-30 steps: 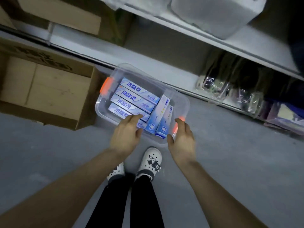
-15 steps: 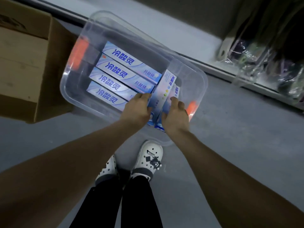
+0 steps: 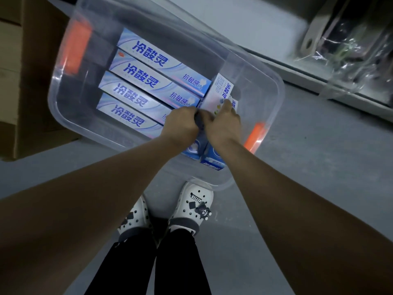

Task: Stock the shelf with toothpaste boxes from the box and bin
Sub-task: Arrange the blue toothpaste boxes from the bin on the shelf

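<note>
Head view: the clear bin point(image 3: 255, 81) stands on the floor point(image 3: 319, 177), at 12 o'clock of the shoes point(image 3: 191, 205). Four flat toothpaste boxes point(image 3: 148, 81) lie at 10 o'clock of the hands, their long axes running 10-to-4. Two on-edge boxes point(image 3: 221, 92), axes 1-to-7, lie directly under the hands. The left hand point(image 3: 180, 122) and the right hand point(image 3: 225, 124) curl around this pair, both equally near.

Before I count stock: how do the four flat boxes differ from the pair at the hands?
The flat four lie face-up; the end pair stand on edge, crosswise. The left hand and right hand grip the end pair, not the flat four. Same branding, same bin.
</note>
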The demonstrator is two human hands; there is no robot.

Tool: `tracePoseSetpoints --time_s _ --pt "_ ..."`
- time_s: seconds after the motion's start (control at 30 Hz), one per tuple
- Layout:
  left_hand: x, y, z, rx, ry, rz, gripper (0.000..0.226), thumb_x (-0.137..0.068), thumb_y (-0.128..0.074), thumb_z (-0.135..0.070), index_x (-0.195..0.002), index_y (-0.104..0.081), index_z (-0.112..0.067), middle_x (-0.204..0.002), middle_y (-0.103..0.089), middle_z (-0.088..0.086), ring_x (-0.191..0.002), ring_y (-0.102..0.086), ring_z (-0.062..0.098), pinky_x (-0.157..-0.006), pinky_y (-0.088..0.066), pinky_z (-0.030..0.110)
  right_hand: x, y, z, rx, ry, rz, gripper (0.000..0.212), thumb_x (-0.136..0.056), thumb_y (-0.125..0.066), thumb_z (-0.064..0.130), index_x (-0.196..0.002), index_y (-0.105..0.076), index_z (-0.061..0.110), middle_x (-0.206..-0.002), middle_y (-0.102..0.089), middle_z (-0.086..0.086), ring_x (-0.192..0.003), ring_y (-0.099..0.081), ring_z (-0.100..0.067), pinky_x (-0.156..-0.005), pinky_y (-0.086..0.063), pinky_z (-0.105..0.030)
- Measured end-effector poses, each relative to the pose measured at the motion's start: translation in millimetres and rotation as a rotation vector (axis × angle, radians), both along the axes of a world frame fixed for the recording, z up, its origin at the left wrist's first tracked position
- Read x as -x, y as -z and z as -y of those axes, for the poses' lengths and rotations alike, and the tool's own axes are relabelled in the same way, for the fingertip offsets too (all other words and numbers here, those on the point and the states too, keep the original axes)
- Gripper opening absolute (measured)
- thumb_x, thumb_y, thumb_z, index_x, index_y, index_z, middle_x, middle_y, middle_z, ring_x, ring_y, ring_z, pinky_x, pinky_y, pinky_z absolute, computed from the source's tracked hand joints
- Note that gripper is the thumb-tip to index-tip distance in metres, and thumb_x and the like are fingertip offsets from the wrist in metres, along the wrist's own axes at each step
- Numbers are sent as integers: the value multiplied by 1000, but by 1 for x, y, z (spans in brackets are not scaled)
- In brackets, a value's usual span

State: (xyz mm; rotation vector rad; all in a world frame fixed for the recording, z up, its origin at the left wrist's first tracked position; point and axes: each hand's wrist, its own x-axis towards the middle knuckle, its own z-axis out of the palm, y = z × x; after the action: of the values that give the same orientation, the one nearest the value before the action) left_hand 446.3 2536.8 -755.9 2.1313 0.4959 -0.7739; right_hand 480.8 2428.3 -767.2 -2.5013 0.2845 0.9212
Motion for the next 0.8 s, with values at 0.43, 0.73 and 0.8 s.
tracePoseSetpoints --time_s 0.43,0.73,0.8 --pt "1 -13 -17 208 -168 -99 34 -81 -53 -38 -101 -61 -12 -103 -68 12 -99 -63 32 -86 -49 39 -15 -16 -14 -21 310 -153 79 -76 -73 38 -140 -34 12 -134 -52 -14 -119 -54 -33 -96 -49 -41" --pt "5 -51 -29 177 -161 -52 48 -79 -75 -33 -120 -58 -14 -110 -68 1 -94 -60 13 -73 -38 18 -7 -70 -12 -297 211 -125 53 -68 -74 39 -111 -45 29 -110 -64 -4 -98 -62 -19 -82 -50 -31" --pt "7 -52 -39 137 -211 -30 45 -81 -74 -27 -120 -56 -11 -109 -68 3 -95 -62 18 -77 -43 24 -9 -74 -15 -348 187 -111 32 -83 -71 39 -105 -52 27 -95 -65 5 -86 -62 -8 -77 -48 -23"
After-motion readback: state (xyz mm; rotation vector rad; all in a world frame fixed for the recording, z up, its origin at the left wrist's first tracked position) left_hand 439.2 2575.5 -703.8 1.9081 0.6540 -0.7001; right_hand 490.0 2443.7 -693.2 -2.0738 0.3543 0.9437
